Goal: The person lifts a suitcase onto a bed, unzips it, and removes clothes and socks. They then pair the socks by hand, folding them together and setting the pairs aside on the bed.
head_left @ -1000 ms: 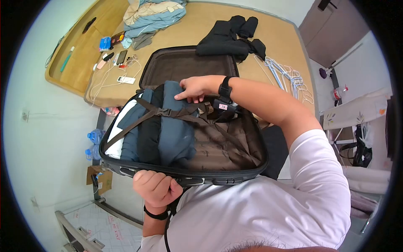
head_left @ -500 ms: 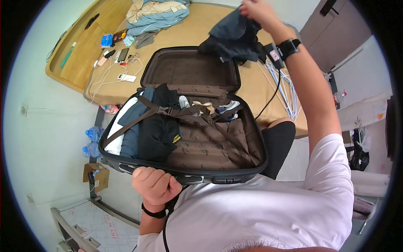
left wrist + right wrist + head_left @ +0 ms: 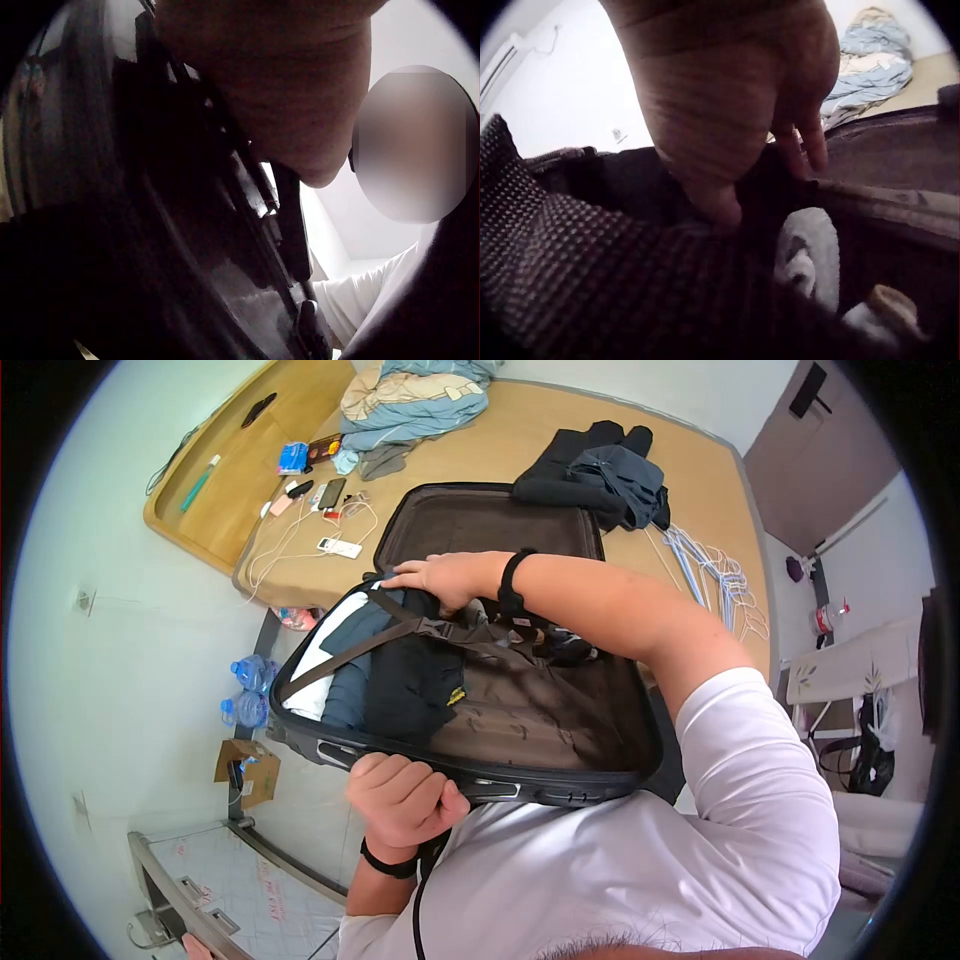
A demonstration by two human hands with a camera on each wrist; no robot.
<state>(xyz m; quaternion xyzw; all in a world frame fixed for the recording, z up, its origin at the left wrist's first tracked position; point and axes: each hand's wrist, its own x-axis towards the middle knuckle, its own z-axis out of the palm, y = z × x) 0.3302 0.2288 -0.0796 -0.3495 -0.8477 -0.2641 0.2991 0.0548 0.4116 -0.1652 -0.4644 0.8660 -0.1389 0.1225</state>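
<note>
An open black suitcase (image 3: 545,798) lies with its lid (image 3: 490,520) tipped back onto the bed. My left hand (image 3: 408,800) curls round the handle at its front side; in the left wrist view that hand (image 3: 277,90) covers most of the handle. Over the packed clothes at the back left reaches my right hand (image 3: 445,578), fingers spread on a black folded garment (image 3: 412,685). In the right wrist view its thumb (image 3: 718,206) points down into dark cloth. Blue clothes (image 3: 350,680) and a white one (image 3: 318,672) lie beside the garment, under brown crossed straps (image 3: 350,656).
On the bed (image 3: 540,405) lie a pile of dark clothes (image 3: 600,472), white and blue hangers (image 3: 710,575), a bunched quilt (image 3: 415,410), and a phone (image 3: 332,493) among cables. Socks (image 3: 808,259) sit at the suitcase's back. Water bottles (image 3: 245,708) and a cardboard box (image 3: 258,775) stand left.
My right hand lifted a blue-grey rolled garment out, carried it to the pile on the bed and let it go there. It is back at the suitcase's clothes. My left hand keeps its hold.
</note>
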